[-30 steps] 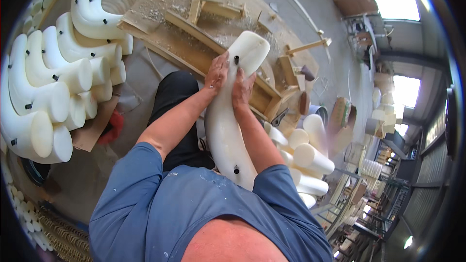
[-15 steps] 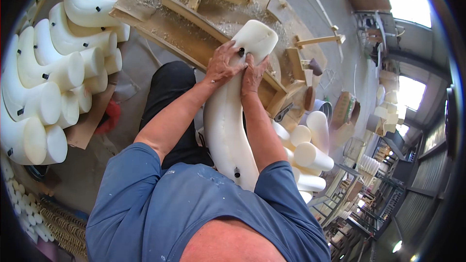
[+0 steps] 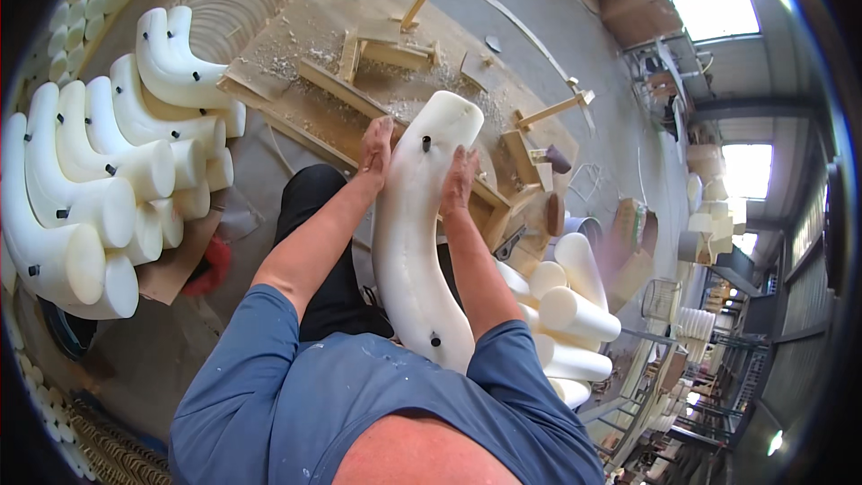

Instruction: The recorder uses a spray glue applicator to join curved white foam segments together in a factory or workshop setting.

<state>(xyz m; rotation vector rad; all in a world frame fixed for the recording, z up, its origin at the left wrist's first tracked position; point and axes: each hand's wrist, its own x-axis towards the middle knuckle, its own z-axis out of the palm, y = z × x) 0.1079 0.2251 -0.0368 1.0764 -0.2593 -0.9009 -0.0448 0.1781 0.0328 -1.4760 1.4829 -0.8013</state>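
A long, curved white foam piece [image 3: 415, 216] lies lengthwise in front of me, its near end against my shirt. Two small black plugs stick out of its upper face, one by each end. My left hand [image 3: 375, 154] is pressed along its left side near the far end, the fingers partly hidden behind the foam. On the opposite side my right hand [image 3: 459, 181] holds it a little lower, fingers against the edge. The piece is clasped between both hands, over a wooden workbench [image 3: 269, 81] strewn with white crumbs.
Stacked curved foam pieces [image 3: 117, 207] with black plugs stand at the left. White foam cylinders [image 3: 575, 313] are piled at my right. Wooden blocks and a frame [image 3: 395, 52] are fixed on the bench. A red ring-shaped thing [image 3: 208, 267] lies on the floor.
My hands have shifted from around the far plug, thumbs on the upper face, to the two sides of the foam piece. Its far end now appears lower and slightly further left in the picture.
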